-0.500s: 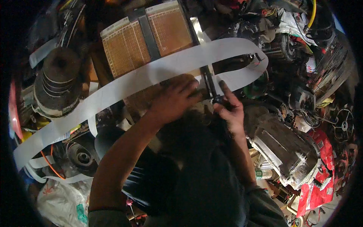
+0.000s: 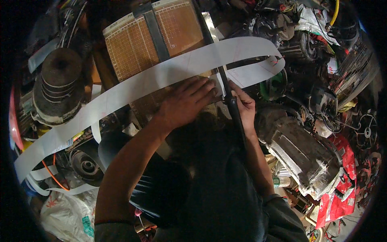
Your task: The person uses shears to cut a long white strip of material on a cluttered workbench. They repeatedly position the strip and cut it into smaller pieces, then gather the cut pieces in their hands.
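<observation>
A paper cutter (image 2: 183,30) with a brown gridded board lies ahead of me; its long blade arm (image 2: 223,72) stands raised, the black handle (image 2: 237,117) slanting down towards me. A long white paper strip (image 2: 149,74) curves over the board, loops round at the right and runs back under the arm. My left hand (image 2: 184,103) lies flat on the board, fingers stretched towards the strip's end beside the blade. Just right of the handle, my right hand (image 2: 245,107) has its fingers bent in at the strip's lower edge. The arm partly hides its fingertips, so what they hold is unclear.
A dirty grey metal housing (image 2: 302,159) and a red plastic bag (image 2: 347,155) lie on the right. A dark stacked cylinder (image 2: 58,88) stands at left, above a round coiled part (image 2: 86,163) and a white plastic bag (image 2: 68,213). Cables and scrap parts crowd the far right.
The cutter's blade arm has swung up from its lowered position. My right hand has shifted slightly away from me and its index finger has bent in. The left hand has settled flatter on the board.
</observation>
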